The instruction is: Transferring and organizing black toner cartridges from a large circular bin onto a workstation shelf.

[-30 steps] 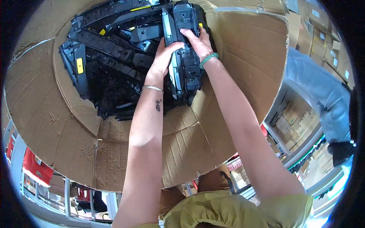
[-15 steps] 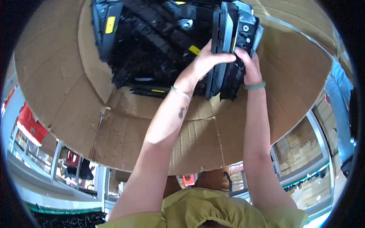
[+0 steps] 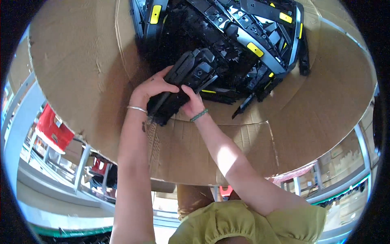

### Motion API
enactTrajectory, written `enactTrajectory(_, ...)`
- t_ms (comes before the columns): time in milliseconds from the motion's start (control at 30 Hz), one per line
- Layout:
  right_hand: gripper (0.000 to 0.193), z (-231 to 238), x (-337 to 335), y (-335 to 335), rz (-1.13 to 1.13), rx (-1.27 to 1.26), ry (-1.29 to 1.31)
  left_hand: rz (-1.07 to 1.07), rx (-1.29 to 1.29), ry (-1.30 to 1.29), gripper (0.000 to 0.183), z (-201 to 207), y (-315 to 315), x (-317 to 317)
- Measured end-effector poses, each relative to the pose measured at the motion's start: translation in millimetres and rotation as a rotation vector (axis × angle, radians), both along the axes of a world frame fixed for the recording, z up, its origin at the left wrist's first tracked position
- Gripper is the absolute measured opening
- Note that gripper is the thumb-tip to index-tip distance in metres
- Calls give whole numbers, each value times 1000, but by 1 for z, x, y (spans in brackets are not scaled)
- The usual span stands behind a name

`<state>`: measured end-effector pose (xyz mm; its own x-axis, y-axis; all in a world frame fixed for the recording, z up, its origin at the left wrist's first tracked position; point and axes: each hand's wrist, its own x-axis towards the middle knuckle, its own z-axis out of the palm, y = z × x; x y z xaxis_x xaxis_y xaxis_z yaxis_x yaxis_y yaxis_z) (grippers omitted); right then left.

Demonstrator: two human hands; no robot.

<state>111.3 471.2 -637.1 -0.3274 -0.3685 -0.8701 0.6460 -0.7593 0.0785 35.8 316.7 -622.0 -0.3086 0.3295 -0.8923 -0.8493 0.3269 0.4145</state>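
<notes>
A tilted bundle of long black plastic parts [image 3: 189, 71] is between my two hands, at the near left inside a big cardboard box [image 3: 325, 103]. My left hand [image 3: 151, 87] grips its left side, the thumb lying across the near part. From the right, my right hand [image 3: 193, 102] closes on the bundle, its thumb on top and its other fingers mostly hidden beneath. Beyond and to the right lies a heap of similar black and grey plastic parts [image 3: 239, 34], several with yellow labels. Whether the bundle touches the parts below it I cannot tell.
The box's near wall [image 3: 215, 162] rises between my body and the parts. At the left outside stands a red bin [image 3: 55, 129] beside grey metal frames [image 3: 83, 168]. More racking with cardboard [image 3: 341, 168] is at the right.
Both hands have carried the bundle from the right to the left, and it sits tilted now instead of nearly upright. The view has shifted, showing more of the heap on the right.
</notes>
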Motion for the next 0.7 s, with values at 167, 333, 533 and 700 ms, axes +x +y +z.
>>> enactTrajectory(167,45,-33,23,-4,67,117,-18,-162,-136,202,87,-22,-3,14)
enactTrajectory(333,56,-53,40,6,130,180,45,-101,-123,329,102,-41,-1,24)
enactTrajectory(533,61,-61,39,22,343,210,123,-182,-348,552,112,-41,-3,36)
enactTrajectory(700,71,-52,16,25,529,198,341,-180,-248,273,109,-50,-14,28)
